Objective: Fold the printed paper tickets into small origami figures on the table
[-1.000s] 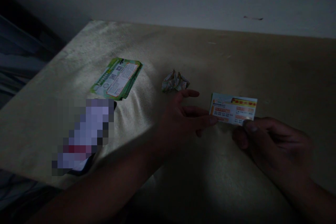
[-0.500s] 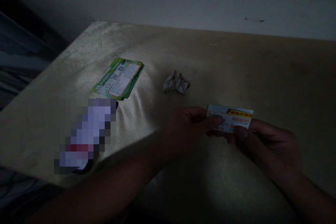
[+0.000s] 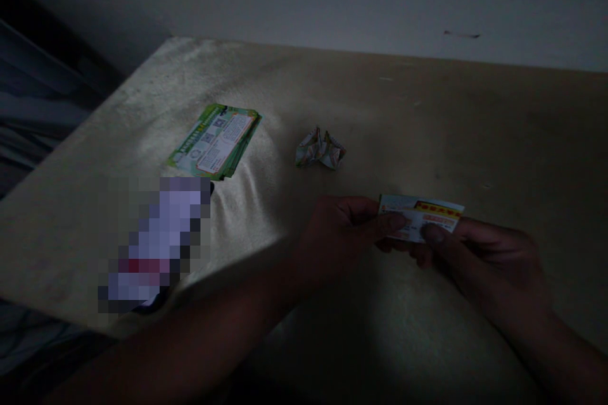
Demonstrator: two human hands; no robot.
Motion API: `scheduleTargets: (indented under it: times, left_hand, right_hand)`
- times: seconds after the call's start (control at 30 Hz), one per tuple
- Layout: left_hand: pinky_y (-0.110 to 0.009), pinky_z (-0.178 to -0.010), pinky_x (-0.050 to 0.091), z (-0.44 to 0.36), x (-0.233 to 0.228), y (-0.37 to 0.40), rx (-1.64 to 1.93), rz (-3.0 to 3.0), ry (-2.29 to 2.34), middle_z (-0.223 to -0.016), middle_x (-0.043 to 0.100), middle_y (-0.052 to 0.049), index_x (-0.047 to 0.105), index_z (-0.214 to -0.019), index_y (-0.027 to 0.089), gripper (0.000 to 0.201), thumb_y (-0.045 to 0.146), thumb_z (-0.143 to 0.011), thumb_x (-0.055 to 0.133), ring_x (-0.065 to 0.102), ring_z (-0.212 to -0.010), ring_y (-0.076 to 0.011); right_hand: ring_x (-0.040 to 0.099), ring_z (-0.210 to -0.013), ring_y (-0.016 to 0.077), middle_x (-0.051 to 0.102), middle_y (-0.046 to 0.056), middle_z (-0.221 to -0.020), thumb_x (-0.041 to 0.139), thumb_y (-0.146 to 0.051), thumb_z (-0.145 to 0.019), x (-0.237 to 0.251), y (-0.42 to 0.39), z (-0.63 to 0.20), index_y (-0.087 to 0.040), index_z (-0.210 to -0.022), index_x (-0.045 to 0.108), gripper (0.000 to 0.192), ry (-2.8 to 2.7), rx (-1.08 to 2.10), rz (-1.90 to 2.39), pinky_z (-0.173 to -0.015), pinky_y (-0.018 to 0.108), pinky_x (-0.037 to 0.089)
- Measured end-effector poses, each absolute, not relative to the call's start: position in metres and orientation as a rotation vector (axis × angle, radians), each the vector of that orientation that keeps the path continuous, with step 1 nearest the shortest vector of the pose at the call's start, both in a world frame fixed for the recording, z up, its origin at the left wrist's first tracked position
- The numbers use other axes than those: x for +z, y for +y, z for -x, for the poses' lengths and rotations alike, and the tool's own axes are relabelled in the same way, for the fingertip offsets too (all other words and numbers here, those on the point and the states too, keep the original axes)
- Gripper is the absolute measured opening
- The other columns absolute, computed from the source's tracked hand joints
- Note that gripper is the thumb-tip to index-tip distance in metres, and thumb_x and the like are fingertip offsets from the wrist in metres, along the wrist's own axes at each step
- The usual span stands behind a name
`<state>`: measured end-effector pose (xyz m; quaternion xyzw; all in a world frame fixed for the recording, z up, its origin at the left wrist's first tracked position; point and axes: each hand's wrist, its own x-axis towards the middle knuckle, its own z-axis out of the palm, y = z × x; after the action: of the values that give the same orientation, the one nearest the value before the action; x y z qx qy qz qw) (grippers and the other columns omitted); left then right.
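Between my two hands is a small folded paper leaflet [image 3: 418, 210], pale with a yellow and red printed strip along its top. My left hand [image 3: 349, 228] pinches its left end, thumb on the front face. At the right end my right hand [image 3: 491, 259] grips it, the thumb pressed on the lower front. The fingers behind the paper are mostly hidden. Beyond my left hand a folded paper piece [image 3: 320, 149] stands on the table, with two pointed peaks and the same kind of print.
A stack of green printed leaflets [image 3: 216, 142] lies at the left on the cloth-like tabletop [image 3: 323, 82]. Nearer me is a phone [image 3: 159, 237] with a blurred-out, lit screen. A pale wall [image 3: 304, 12] borders the far edge. Lighting is dim, with my arms casting shadow.
Both hands have shifted slightly to the right with the leaflet, and its tilt has changed a little. My right thumb sits slightly higher on it. The other items stay put.
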<state>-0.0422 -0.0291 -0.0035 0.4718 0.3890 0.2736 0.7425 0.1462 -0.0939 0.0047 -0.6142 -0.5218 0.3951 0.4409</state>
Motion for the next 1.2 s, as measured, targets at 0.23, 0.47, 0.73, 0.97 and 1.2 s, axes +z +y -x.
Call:
scheduleTargets:
  times: [0.23,0.47,0.73,0.97,1.2]
  left_hand:
    - [-0.026,-0.066,0.056,0.043,-0.006,-0.030,0.590,-1.047,0.841,-0.084,0.077,-0.010,0.076,-0.094,0.011,0.033,0.042,-0.082,0.073,0.071,-0.071,-0.0164]
    - [-0.026,-0.069,0.055,0.044,-0.005,-0.030,0.574,-1.094,0.821,-0.084,0.076,-0.009,0.076,-0.094,0.012,0.034,0.044,-0.084,0.071,0.070,-0.074,-0.0159]
    - [-0.024,-0.069,0.053,0.044,-0.007,-0.034,0.409,-1.134,0.781,-0.083,0.075,-0.009,0.074,-0.087,0.011,0.034,0.045,-0.084,0.069,0.069,-0.074,-0.0156]
    - [-0.026,-0.073,0.054,0.046,-0.007,-0.033,0.353,-1.155,0.742,-0.088,0.075,-0.009,0.074,-0.093,0.012,0.039,0.049,-0.086,0.066,0.070,-0.080,-0.0173]
    - [-0.026,-0.072,0.055,0.046,-0.006,-0.033,0.319,-1.191,0.747,-0.090,0.076,-0.011,0.075,-0.096,0.012,0.038,0.047,-0.086,0.066,0.071,-0.080,-0.0177]
  right_hand:
    - [0.070,-0.058,0.0158,0.072,0.001,-0.059,0.072,-0.037,-0.085,0.003,-0.093,-0.148,-0.024,-0.059,0.073,0.029,-1.293,1.008,1.533,-0.060,0.023,0.060]
    - [0.074,-0.071,0.0155,0.076,0.001,-0.074,0.073,-0.034,-0.085,-0.002,-0.097,-0.151,-0.024,-0.069,0.076,0.019,-1.251,1.079,1.482,-0.070,0.020,0.060]
    - [0.066,-0.056,0.0125,0.072,-0.001,-0.066,0.074,-0.033,-0.083,0.006,-0.094,-0.150,-0.025,-0.078,0.078,0.010,-1.359,0.902,1.609,-0.048,0.017,0.053]
    - [0.064,-0.056,0.0126,0.070,0.000,-0.066,0.072,-0.035,-0.084,0.010,-0.091,-0.150,-0.023,-0.077,0.077,0.015,-1.411,1.037,1.580,-0.048,0.018,0.051]
    - [0.061,-0.050,0.0116,0.068,-0.001,-0.061,0.072,-0.032,-0.082,0.012,-0.089,-0.145,-0.022,-0.071,0.075,0.016,-1.387,0.994,1.607,-0.044,0.018,0.049]
